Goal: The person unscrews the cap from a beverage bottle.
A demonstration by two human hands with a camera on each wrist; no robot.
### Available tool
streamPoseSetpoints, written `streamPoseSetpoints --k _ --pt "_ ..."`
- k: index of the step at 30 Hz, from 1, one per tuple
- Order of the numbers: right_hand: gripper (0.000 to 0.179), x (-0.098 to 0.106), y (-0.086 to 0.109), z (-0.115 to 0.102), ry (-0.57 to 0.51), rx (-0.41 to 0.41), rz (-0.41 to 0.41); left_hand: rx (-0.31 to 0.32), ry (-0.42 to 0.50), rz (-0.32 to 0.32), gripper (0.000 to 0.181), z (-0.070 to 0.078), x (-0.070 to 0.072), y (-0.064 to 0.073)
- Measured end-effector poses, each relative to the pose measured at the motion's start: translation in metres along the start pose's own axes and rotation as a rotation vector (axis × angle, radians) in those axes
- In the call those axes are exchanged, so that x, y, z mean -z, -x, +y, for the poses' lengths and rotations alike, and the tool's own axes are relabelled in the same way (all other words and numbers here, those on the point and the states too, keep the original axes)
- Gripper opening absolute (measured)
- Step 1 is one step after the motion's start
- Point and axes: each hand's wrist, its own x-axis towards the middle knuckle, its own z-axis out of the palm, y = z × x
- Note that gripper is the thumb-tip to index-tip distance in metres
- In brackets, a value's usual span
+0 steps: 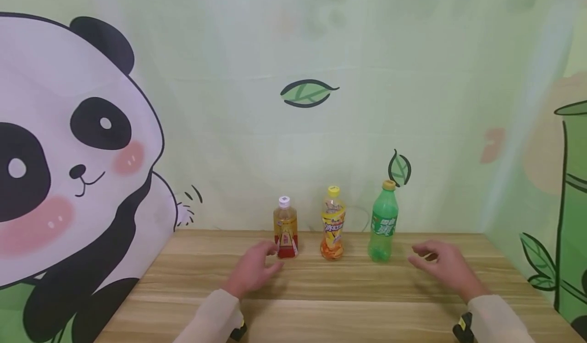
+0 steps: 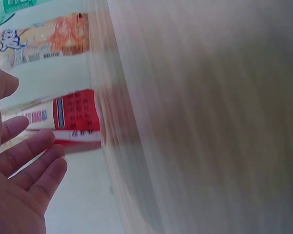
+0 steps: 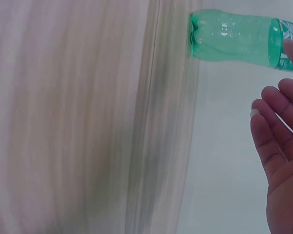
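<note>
Three drink bottles stand upright in a row on the wooden table. The leftmost bottle (image 1: 286, 231) has a white cap and a red lower label; my left hand (image 1: 256, 267) is just in front and left of it, fingers spread and holding nothing. In the left wrist view that bottle (image 2: 75, 114) shows beyond the fingers. The middle bottle (image 1: 332, 226) has a yellow cap and an orange and yellow label. A green soda bottle (image 1: 384, 223) with an orange cap stands on the right. My right hand (image 1: 445, 264) is to its right, empty, fingers loosely bent, with a gap between them in the head view.
The wooden table (image 1: 321, 315) ends at a pale green backdrop (image 1: 229, 129) printed with leaves and a large panda (image 1: 91, 129) at the left. A bamboo print (image 1: 575, 205) is on the right side. Dark wrist straps show below both sleeves.
</note>
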Motion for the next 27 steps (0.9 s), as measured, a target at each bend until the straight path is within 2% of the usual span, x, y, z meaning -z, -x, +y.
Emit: streamPoseSetpoints --k 10,19,24,27 --pt "0.03 -0.011 0.005 -0.009 -0.022 -0.008 0.014 -0.023 0.039 0.008 0.035 0.016 -0.016 -0.004" --pt "0.022 -0.022 0.003 -0.025 -0.09 -0.033 0.048 0.005 0.105 0.031 0.033 0.026 -0.027 -0.005" --pt "0.03 -0.025 0.002 -0.036 -0.118 -0.076 0.035 -0.037 0.072 0.05 0.027 0.03 -0.032 -0.005" --pt "0.033 -0.028 0.001 -0.043 -0.139 -0.072 0.038 -0.05 0.051 0.055 0.029 0.033 -0.033 -0.005"
